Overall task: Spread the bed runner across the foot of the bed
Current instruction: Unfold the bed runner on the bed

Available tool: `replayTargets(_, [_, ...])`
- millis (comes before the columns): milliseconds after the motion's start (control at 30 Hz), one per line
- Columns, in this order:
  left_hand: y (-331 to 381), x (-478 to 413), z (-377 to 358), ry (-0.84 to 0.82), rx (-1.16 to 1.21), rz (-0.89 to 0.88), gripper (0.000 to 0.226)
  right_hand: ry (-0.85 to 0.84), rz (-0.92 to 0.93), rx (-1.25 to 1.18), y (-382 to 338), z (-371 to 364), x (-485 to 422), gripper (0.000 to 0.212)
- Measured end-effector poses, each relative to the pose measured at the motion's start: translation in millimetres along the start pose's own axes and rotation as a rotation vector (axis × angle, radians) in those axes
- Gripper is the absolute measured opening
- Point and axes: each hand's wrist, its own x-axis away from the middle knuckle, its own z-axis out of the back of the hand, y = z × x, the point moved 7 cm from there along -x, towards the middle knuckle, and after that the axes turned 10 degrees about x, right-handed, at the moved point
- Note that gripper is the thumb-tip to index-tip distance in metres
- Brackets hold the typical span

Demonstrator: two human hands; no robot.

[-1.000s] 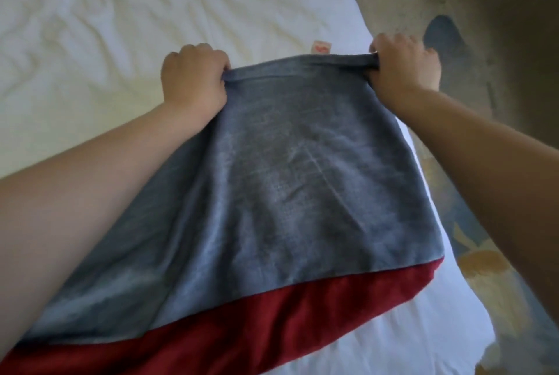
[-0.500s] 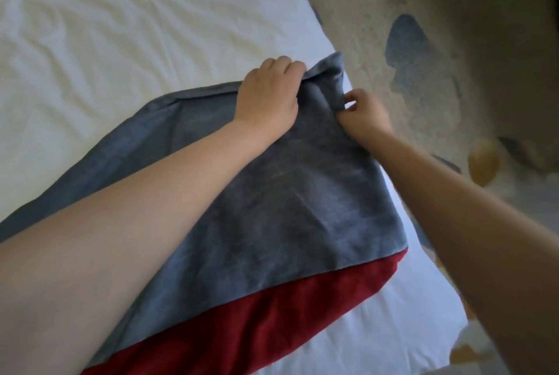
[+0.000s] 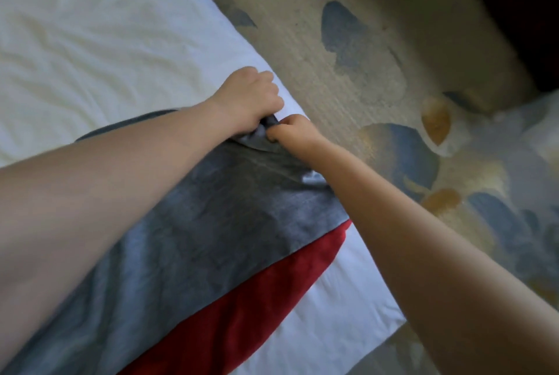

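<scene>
The grey-and-red bed runner (image 3: 211, 238) lies across the white bed (image 3: 90, 41) and reaches its side edge. The left grip (image 3: 248, 99) and right grip (image 3: 290, 132) both pinch its gathered corner. Squaring that end looks underway, and next the corner likely needs pulling flat.

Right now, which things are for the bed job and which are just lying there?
For the job: grey and red bed runner, gripped by left hand and right hand; white bed beneath it.
Just there: patterned carpet beside the bed.
</scene>
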Motion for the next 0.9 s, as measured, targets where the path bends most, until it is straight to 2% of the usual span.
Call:
replayTargets(167, [-35, 1, 21, 0.173, 0.021, 0.198, 0.022, -0.017, -0.051, -0.115, 20, 13, 18, 0.027])
replayTargets(233, [-50, 1, 29, 0.226, 0.046, 0.269, 0.024, -0.020, -0.069, -0.042, 36, 21, 27, 0.029])
replayTargets(333, [-45, -5, 29, 0.194, 0.037, 0.176, 0.028, -0.067, -0.112, 0.025, 62, 28, 42, 0.035])
replayTargets(500, [-12, -9, 23, 0.181, 0.222, -0.006, 0.028, -0.252, -0.197, -0.111, 104, 23, 69, 0.038])
replayTargets(600, [2, -15, 16, 0.110, 0.243, -0.077, 0.029, -0.374, -0.199, -0.234, 120, 17, 81, 0.019])
replayTargets(667, [5, -19, 15, 0.092, 0.162, -0.071, 0.024, -0.423, -0.173, -0.330, 122, 16, 86, 0.014])
replayTargets(800, [2, -26, 25, 0.149, 0.048, 0.039, 0.023, -0.502, -0.104, -0.553, 123, 23, 100, 0.039])
replayTargets(867, [4, -30, 28, 0.156, 0.037, 0.072, 0.024, -0.522, -0.102, -0.538, 126, 28, 107, 0.041])
replayTargets(900, [8, -31, 28, 0.155, 0.040, 0.080, 0.024, -0.489, -0.123, -0.448, 132, 33, 109, 0.040])
